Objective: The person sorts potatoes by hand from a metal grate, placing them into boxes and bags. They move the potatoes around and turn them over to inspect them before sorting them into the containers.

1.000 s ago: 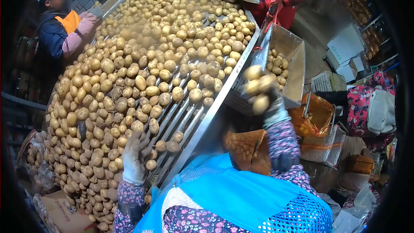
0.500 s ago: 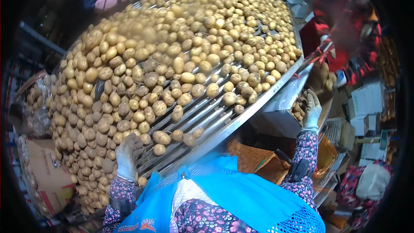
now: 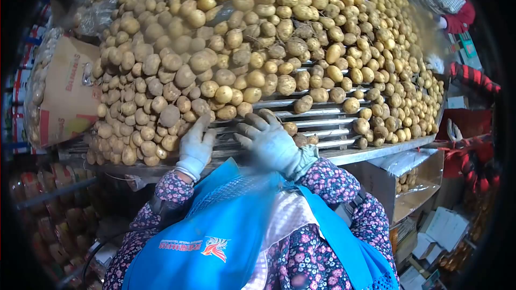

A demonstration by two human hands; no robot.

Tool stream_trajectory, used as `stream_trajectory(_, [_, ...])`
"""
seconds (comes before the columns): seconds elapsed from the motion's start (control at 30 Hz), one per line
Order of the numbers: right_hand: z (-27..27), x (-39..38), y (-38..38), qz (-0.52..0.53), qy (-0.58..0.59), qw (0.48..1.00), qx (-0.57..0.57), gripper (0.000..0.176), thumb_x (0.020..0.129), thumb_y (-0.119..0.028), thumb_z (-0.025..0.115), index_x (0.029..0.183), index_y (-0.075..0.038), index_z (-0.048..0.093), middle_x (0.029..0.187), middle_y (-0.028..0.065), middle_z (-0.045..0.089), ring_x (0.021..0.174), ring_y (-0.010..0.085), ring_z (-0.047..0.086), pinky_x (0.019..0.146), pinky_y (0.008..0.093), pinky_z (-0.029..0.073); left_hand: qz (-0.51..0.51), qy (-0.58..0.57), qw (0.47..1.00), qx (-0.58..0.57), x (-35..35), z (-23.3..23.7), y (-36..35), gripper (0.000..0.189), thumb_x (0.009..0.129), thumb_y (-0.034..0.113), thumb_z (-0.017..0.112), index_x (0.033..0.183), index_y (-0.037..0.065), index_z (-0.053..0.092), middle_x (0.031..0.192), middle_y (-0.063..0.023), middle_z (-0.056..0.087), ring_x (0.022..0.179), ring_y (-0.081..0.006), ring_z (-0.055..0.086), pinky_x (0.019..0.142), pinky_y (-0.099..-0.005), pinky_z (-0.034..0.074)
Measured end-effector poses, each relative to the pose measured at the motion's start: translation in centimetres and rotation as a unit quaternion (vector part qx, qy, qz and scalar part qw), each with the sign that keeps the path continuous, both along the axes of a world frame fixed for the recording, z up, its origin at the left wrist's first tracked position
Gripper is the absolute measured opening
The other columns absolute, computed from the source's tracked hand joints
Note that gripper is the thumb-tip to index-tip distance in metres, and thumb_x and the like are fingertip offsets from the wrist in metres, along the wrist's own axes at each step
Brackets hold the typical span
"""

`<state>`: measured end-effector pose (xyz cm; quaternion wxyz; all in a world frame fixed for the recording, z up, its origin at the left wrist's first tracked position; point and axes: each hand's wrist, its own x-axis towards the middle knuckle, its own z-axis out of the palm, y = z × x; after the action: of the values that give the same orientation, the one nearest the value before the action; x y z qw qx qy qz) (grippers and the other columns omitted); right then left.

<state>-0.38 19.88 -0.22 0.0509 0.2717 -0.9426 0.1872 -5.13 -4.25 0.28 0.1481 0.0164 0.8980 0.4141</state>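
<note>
My left hand (image 3: 196, 146), in a pale work glove with dirty fingertips, is at the near edge of a heap of potatoes (image 3: 161, 80). Its fingers are stretched out and apart, right at a few potatoes. My right hand (image 3: 275, 142), gloved the same way, is over the metal bars of the slatted table (image 3: 328, 123). Its fingers are spread and point left, with a single potato (image 3: 290, 128) just beyond the knuckles. Neither hand shows anything in its grasp. More potatoes lie just past both hands.
A printed cardboard carton (image 3: 70, 91) stands at the left of the heap. On the right, below the table's metal edge (image 3: 384, 149), an open carton (image 3: 414, 182) holds potatoes and a plastic liner. Another person's red sleeve (image 3: 459, 20) reaches in at the upper right.
The view has turned left. My right hand has moved from the carton at the right to the slats beside my left hand. Fewer potatoes lie on the slats by my left hand.
</note>
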Motion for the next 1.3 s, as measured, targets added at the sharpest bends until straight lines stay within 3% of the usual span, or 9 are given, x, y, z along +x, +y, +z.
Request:
stream_trajectory(0.1, [-1.2, -0.8, 1.3, 0.04, 0.03, 0.995, 0.089, 0.05, 0.078, -0.016, 0.068, 0.127, -0.014, 0.058, 0.13, 0.0064, 0.058, 0.126, 0.0273, 0.049, 0.111, 0.0472, 0.037, -0.087, 0.087, 0.988, -0.097, 0.3, 0.2, 1.1, 0.047, 0.09, 0.021, 0.061, 0.134, 0.005, 0.055, 0.118, -0.0201, 0.067, 0.109, -0.0345, 0.064, 0.094, -0.0399, 0.05])
stream_trajectory(0.3, [-0.2, 1.9, 9.9, -0.095, -0.072, 0.979, 0.168, 0.061, 0.073, -0.018, 0.072, 0.132, -0.014, 0.055, 0.127, 0.0103, 0.058, 0.122, 0.029, 0.053, 0.096, 0.0442, 0.046, -0.147, -0.076, 0.984, -0.072, 0.2, 2.9, 2.9, 0.051, 0.091, 0.021, 0.059, 0.137, 0.002, 0.05, 0.127, -0.0231, 0.061, 0.107, -0.0347, 0.064, 0.093, -0.0413, 0.05])
stream_trajectory(0.37, [1.5, 2.0, 10.9, -0.179, -0.172, 0.957, 0.149, 0.063, 0.074, -0.02, 0.073, 0.134, -0.013, 0.053, 0.123, 0.0105, 0.059, 0.113, 0.0307, 0.057, 0.09, 0.0419, 0.049, -0.14, -0.066, 0.988, -0.019, 0.4, 2.4, 3.1, 0.046, 0.089, 0.02, 0.061, 0.134, 0.009, 0.055, 0.094, -0.0153, 0.07, 0.089, -0.0277, 0.068, 0.083, -0.0375, 0.053])
stream_trajectory(0.43, [1.5, 1.7, 11.1, -0.25, -0.117, 0.956, 0.104, 0.057, 0.077, -0.021, 0.071, 0.131, -0.011, 0.055, 0.118, 0.0108, 0.061, 0.104, 0.031, 0.061, 0.084, 0.0413, 0.051, -0.148, -0.056, 0.987, -0.004, 0.2, 1.5, 3.0, 0.046, 0.09, 0.019, 0.061, 0.134, 0.008, 0.056, 0.092, -0.0148, 0.07, 0.086, -0.0268, 0.068, 0.081, -0.0364, 0.053])
stream_trajectory(0.5, [2.8, -0.4, 9.6, -0.273, -0.09, 0.956, 0.059, 0.053, 0.079, -0.021, 0.069, 0.129, -0.01, 0.056, 0.114, 0.0116, 0.062, 0.099, 0.0313, 0.062, 0.082, 0.0411, 0.052, -0.172, -0.062, 0.983, -0.013, 0.1, 1.2, 3.3, 0.047, 0.092, 0.02, 0.058, 0.135, 0.001, 0.053, 0.124, -0.0219, 0.063, 0.111, -0.0346, 0.063, 0.095, -0.0395, 0.049])
stream_trajectory(0.77, [-0.4, -8.2, 4.3, -0.352, -0.101, 0.881, 0.299, 0.031, 0.089, -0.011, 0.056, 0.12, -0.006, 0.06, 0.108, 0.0126, 0.064, 0.092, 0.0262, 0.068, 0.06, 0.0451, 0.054, -0.222, 0.006, 0.975, -0.022, -0.2, 0.9, 3.8, 0.043, 0.091, 0.018, 0.059, 0.131, 0.004, 0.057, 0.126, -0.0208, 0.063, 0.116, -0.0338, 0.061, 0.099, -0.0387, 0.048])
stream_trajectory(1.0, [0.5, -7.4, 5.0, -0.329, -0.162, 0.914, 0.173, 0.032, 0.081, -0.016, 0.065, 0.111, -0.006, 0.06, 0.103, 0.0119, 0.068, 0.089, 0.0296, 0.07, 0.073, 0.043, 0.056, -0.235, 0.001, 0.971, -0.045, -1.6, 3.1, 5.6, 0.042, 0.09, 0.016, 0.059, 0.13, 0.003, 0.058, 0.122, -0.0203, 0.064, 0.112, -0.0344, 0.062, 0.098, -0.0397, 0.049])
stream_trajectory(1.17, [-0.5, -6.6, 4.4, -0.356, -0.208, 0.909, 0.054, 0.049, 0.081, -0.022, 0.071, 0.123, -0.007, 0.053, 0.104, 0.0132, 0.07, 0.096, 0.0311, 0.07, 0.077, 0.0444, 0.056, -0.304, 0.356, 0.858, -0.211, -6.6, 3.6, 10.0, 0.05, 0.088, 0.023, 0.059, 0.134, 0.005, 0.053, 0.131, -0.0165, 0.058, 0.118, -0.0317, 0.056, 0.099, -0.0426, 0.045])
stream_trajectory(1.3, [2.2, -2.1, 6.4, -0.4, -0.198, 0.877, -0.18, 0.064, 0.082, -0.031, 0.076, 0.135, -0.003, 0.053, 0.102, 0.0161, 0.07, 0.09, 0.0302, 0.069, 0.078, 0.0406, 0.055, -0.365, 0.248, 0.844, -0.304, -8.0, 1.2, 13.6, 0.056, 0.087, 0.029, 0.058, 0.139, 0.012, 0.048, 0.14, -0.0152, 0.049, 0.125, -0.0316, 0.05, 0.104, -0.0486, 0.038])
